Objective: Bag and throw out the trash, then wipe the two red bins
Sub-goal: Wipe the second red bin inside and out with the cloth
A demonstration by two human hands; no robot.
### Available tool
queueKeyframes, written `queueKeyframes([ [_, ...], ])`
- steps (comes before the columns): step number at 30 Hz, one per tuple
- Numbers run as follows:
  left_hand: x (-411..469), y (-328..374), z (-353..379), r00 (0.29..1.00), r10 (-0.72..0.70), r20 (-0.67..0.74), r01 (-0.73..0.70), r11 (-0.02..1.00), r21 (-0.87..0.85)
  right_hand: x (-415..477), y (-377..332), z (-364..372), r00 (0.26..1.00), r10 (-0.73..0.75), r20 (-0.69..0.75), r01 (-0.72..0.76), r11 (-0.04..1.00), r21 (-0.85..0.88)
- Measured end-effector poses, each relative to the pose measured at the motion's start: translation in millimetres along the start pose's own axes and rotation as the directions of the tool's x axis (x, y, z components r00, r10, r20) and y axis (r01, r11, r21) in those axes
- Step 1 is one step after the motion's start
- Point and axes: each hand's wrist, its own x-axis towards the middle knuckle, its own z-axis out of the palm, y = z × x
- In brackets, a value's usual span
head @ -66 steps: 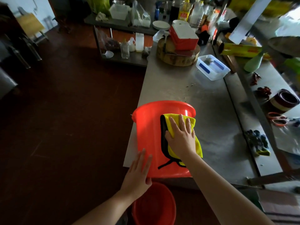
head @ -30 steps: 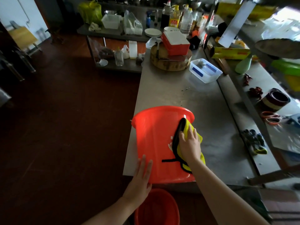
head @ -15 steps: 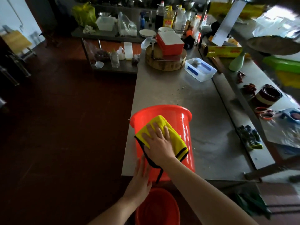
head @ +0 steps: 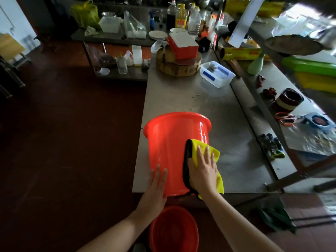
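Bin [head: 169, 146]: red, on surface [head: 227, 110] edge.
Right grip [head: 203, 171]: fingers spread flat, pressing yellow cloth [head: 214, 154] on bin's right side.
Left grip [head: 156, 182]: flat on bin's left.

Red bin [head: 169, 153] on its side on table [head: 200, 99], yellow cloth [head: 195, 144] against it; second bin [head: 173, 231] below.

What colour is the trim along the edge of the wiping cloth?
Black, bordering the yellow wiping cloth; it shows best in the head view.
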Motion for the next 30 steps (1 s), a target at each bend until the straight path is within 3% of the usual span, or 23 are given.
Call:
queueKeyframes([
  [4,-1,-7,-2,1.0,-0.025,-0.001,0.025,0.999,-0.049,-38,1,20,0.949,-0.313,-0.023,0.299,0.924,-0.238],
  [9,-4,-13,-5,0.998,-0.063,-0.011,0.061,0.991,-0.116,-60,18,23,0.877,-0.481,0.014,0.46,0.829,-0.319],
  [18,-2,-17,-9,0.994,-0.108,0.01,0.109,0.986,-0.125,-43,-8,21,0.899,-0.432,0.075,0.429,0.833,-0.349],
  [30,1,-19,1,0.991,-0.136,0.007,0.134,0.969,-0.208,95,-99,8,0.951,-0.291,0.11,0.311,0.892,-0.329],
])
